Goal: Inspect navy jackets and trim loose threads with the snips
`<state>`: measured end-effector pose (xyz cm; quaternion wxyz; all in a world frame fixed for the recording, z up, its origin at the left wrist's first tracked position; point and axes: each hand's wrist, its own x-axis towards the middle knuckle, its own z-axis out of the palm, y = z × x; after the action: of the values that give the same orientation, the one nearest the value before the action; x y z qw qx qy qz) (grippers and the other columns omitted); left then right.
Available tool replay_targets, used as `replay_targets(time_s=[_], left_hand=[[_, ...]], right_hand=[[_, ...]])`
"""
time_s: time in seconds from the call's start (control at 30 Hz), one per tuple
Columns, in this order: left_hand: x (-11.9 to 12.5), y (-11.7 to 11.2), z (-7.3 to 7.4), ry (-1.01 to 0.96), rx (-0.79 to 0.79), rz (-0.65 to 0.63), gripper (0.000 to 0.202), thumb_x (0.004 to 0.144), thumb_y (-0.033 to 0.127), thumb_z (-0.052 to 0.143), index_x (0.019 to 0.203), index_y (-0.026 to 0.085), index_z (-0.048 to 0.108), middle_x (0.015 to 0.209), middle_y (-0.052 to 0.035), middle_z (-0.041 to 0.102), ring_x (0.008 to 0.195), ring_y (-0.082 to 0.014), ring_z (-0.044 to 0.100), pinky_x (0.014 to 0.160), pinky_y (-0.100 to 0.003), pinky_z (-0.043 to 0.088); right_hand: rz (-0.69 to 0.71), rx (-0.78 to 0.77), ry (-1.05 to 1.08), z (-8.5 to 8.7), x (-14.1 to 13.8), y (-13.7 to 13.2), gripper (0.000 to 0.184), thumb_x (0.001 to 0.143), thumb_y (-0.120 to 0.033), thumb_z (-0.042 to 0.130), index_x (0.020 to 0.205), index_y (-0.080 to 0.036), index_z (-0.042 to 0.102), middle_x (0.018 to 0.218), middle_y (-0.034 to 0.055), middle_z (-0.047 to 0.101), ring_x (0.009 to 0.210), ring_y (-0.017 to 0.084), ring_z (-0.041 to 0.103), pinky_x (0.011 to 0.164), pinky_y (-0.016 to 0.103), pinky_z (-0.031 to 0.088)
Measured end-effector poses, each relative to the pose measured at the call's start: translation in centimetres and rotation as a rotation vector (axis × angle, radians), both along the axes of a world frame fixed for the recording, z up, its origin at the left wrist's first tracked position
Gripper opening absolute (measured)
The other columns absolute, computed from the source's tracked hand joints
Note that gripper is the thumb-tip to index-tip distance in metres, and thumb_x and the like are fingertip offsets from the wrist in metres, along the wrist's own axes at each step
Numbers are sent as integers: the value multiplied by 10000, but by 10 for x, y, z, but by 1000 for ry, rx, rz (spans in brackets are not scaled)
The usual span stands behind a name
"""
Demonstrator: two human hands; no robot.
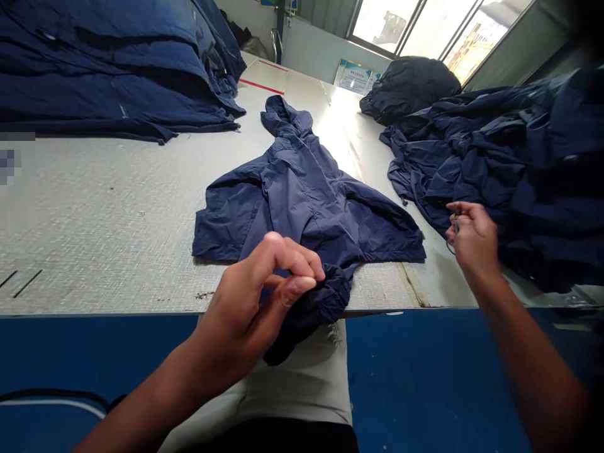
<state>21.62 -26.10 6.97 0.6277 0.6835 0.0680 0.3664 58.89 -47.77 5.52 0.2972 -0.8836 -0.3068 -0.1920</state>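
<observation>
The navy jacket [302, 182] is laid across the edge of the table [117, 214]. Above, the left hand [250, 299] is arched, fingertips pinched, contents unclear. A ringed tool [456, 225] is held in the curled right hand [475, 242], near piled garments [491, 145].

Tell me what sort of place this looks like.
Probably a garment workshop: a dark blue sleeved fabric garment lies spread on a wide, pale speckled worktable, with a thick stack of dark blue fabric on the left and a crumpled navy fabric heap on the right.
</observation>
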Motion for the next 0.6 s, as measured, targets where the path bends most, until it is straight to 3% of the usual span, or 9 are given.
replay_targets(time_s=[0.03, 0.1, 0.17, 0.2, 0.27, 0.33, 0.4, 0.6], left_hand=[[0, 0, 1, -21, 91, 17, 79, 982, 191, 713, 914, 229, 705, 928, -52, 734, 857, -201, 724, 747, -298, 586], [0, 1, 2, -57, 255, 59, 116, 943, 127, 729, 907, 237, 718, 879, -38, 704, 853, -199, 689, 794, -315, 568], [0, 2, 2, -71, 347, 102, 129, 929, 119, 739, 909, 245, 721, 831, -27, 676, 861, -206, 667, 826, -334, 557], [0, 3, 3, -71, 365, 124, 124, 932, 128, 739, 912, 249, 718, 820, -24, 668, 866, -210, 659, 831, -342, 552], [-1, 2, 3, -67, 374, 168, 107, 944, 157, 739, 910, 254, 713, 820, -22, 662, 868, -214, 647, 822, -352, 545], [-2, 2, 3, -62, 360, 207, 97, 957, 186, 737, 899, 259, 708, 832, -23, 659, 877, -218, 642, 809, -363, 541], [-3, 2, 4, -69, 317, 231, 100, 979, 208, 723, 898, 263, 702, 859, -20, 655, 885, -213, 645, 809, -379, 542], [1, 15, 0, -142, 192, 322, 160, 1054, 243, 665, 894, 232, 677, 932, 15, 599, 829, -139, 683, 780, -386, 593]], right_hand=[[68, 63, 1, 8, -30, 4, 455, 1028, -278, 325, 1352, -188, 631, 1027, 132, 685, 555, 144, 516, 537, 342, 416], [415, 317, 21, 22, -97, 16, 338, 1048, -354, 479, 1284, -254, 698, 990, 72, 642, 639, 159, 545, 601, 350, 453], [836, 230, -47, 31, -162, 31, 436, 1020, -522, 595, 1360, -264, 687, 958, 70, 674, 721, 206, 605, 643, 370, 497], [939, 187, -61, 33, -188, 39, 467, 990, -506, 676, 1390, -265, 666, 931, 62, 708, 700, 206, 613, 630, 364, 497], [1005, 103, -72, 29, -223, 56, 398, 994, -350, 728, 1376, -261, 656, 888, 29, 763, 627, 167, 617, 587, 327, 466], [972, 72, -76, 19, -237, 69, 225, 1022, -228, 692, 1246, -241, 697, 834, 0, 781, 574, 131, 616, 556, 307, 421], [943, 43, -61, 5, -237, 79, 87, 1049, -242, 666, 1110, -218, 722, 811, -4, 787, 588, 128, 647, 566, 303, 420], [923, -12, 24, -21, -225, 86, 136, 1071, -328, 653, 1071, -213, 725, 926, 27, 827, 732, 172, 745, 675, 299, 503]])
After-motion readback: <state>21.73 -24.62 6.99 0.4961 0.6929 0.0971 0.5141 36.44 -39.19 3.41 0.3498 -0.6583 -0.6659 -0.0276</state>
